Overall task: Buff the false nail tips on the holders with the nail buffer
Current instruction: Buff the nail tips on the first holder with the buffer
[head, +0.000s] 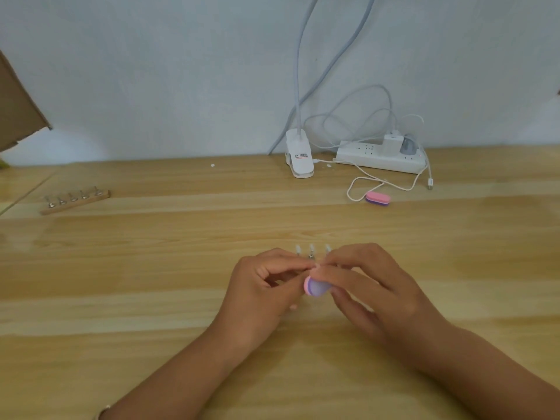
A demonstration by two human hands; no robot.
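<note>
Nail buffer point(316, 288), pink and purple, is gripped in my right hand point(372, 286), long axis running left to right and its free end pointing at my left hand point(263, 286), which pinches what I take for one holder point(314, 267) just above it. Three nail tips point(311, 248) stand upright in a row just beyond both hands, nearest my right fingers. Five more holders sit in a wooden rack point(75, 203) far left on the tabletop point(181, 298), and a second buffer point(377, 198) lies well off to the far right.
</note>
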